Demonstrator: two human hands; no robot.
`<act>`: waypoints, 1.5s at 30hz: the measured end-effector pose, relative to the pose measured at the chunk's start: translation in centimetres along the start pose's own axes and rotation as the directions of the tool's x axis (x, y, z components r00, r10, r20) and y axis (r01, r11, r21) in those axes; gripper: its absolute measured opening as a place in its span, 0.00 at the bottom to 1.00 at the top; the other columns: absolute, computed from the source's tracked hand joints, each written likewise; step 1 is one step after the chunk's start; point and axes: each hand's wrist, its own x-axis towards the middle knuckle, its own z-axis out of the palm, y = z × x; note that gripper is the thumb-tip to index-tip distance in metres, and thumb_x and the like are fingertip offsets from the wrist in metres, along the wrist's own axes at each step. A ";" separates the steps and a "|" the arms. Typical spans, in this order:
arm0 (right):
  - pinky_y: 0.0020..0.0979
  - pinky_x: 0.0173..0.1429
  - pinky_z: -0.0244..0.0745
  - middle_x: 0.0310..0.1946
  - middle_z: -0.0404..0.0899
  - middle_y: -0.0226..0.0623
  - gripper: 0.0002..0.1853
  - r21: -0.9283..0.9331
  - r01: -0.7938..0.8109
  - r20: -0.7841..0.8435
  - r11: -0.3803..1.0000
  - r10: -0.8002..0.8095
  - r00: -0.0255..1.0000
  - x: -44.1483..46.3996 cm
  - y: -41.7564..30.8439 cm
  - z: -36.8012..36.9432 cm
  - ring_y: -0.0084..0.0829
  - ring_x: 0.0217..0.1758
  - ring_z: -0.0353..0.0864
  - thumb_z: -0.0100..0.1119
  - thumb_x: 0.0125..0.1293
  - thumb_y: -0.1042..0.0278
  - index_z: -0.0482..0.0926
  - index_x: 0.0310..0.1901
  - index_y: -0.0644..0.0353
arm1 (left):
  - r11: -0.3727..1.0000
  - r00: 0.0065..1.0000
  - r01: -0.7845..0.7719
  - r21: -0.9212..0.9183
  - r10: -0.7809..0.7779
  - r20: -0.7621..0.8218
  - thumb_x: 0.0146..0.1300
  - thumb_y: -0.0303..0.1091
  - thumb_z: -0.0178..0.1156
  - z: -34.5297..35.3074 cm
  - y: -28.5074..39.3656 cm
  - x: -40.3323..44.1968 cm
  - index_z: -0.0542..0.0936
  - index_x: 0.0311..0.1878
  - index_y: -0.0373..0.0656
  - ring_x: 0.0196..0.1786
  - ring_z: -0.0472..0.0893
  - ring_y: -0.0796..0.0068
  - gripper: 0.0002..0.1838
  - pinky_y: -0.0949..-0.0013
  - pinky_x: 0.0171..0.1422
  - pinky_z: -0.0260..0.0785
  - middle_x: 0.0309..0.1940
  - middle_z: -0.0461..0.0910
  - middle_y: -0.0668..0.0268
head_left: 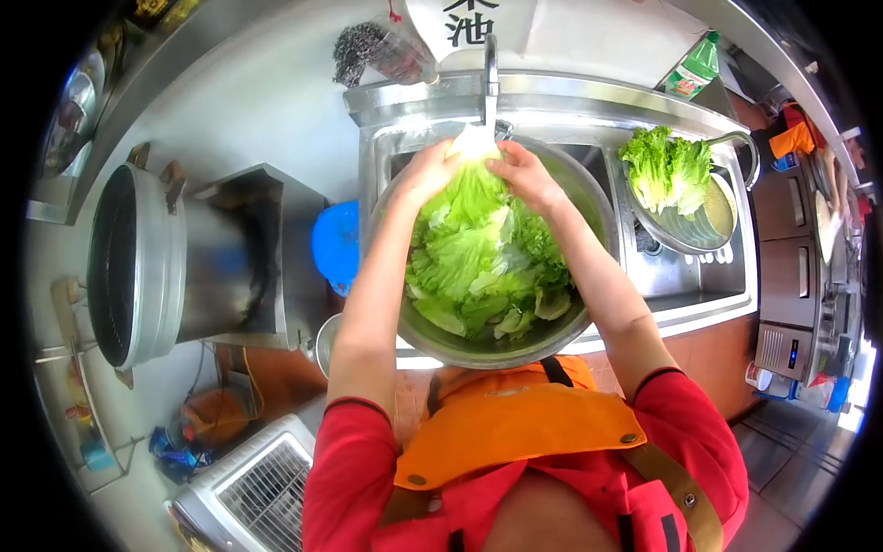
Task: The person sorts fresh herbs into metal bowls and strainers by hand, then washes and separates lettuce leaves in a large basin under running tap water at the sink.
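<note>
A head of lettuce [469, 198] is held between my two hands under the faucet [491, 78], its pale base toward the spout. My left hand [430, 171] is closed on its left side, and my right hand [526, 175] grips the right side near the base. Below them, loose green lettuce leaves [497, 285] fill a large metal bowl [600, 221] set over the sink. Some fingertips are hidden behind the leaves.
To the right, a strainer [685, 241] with more lettuce [670, 170] sits over the second sink basin [681, 285]. A green bottle [694, 66] stands at the back right. A blue bucket [337, 244] and a large steel pot [138, 267] are on the left.
</note>
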 end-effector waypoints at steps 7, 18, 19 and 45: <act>0.35 0.56 0.75 0.60 0.69 0.45 0.38 -0.384 0.100 -0.186 0.918 -0.183 0.965 0.4 3.3 -0.9 0.34 0.56 0.74 0.63 0.62 0.61 0.55 0.70 0.58 | 0.963 0.965 -0.225 -0.146 0.199 -0.172 0.60 0.27 0.61 5.5 -7.8 3.7 0.63 0.64 0.38 0.67 0.67 0.63 0.29 0.63 0.70 0.58 0.62 0.69 0.53; 0.43 0.72 0.57 0.63 0.67 0.53 0.48 0.193 -0.033 -0.079 0.981 0.049 0.996 -2.6 1.3 -0.8 0.41 0.68 0.65 0.62 0.59 0.40 0.55 0.70 0.66 | 0.841 0.989 -0.056 -0.538 0.120 0.086 0.61 0.17 0.54 9.0 1.1 -3.2 0.55 0.73 0.44 0.68 0.64 0.63 0.36 0.62 0.70 0.60 0.68 0.61 0.58; 0.41 0.72 0.58 0.64 0.66 0.53 0.47 0.181 -0.086 -0.180 0.980 0.119 0.976 -3.2 -0.3 -0.1 0.41 0.68 0.65 0.67 0.58 0.46 0.55 0.70 0.65 | 0.827 0.989 -0.094 -0.555 0.141 0.044 0.62 0.18 0.54 8.5 0.4 -3.1 0.56 0.72 0.46 0.66 0.66 0.63 0.35 0.62 0.67 0.64 0.66 0.63 0.58; 0.39 0.63 0.69 0.59 0.71 0.43 0.30 0.490 -0.003 -0.018 0.871 0.013 1.000 -2.6 -0.1 0.3 0.36 0.62 0.70 0.57 0.65 0.62 0.63 0.67 0.62 | 0.733 0.998 -0.051 -0.679 0.013 -0.061 0.65 0.29 0.55 4.3 -3.2 -1.7 0.67 0.65 0.39 0.60 0.71 0.68 0.24 0.66 0.65 0.61 0.59 0.71 0.59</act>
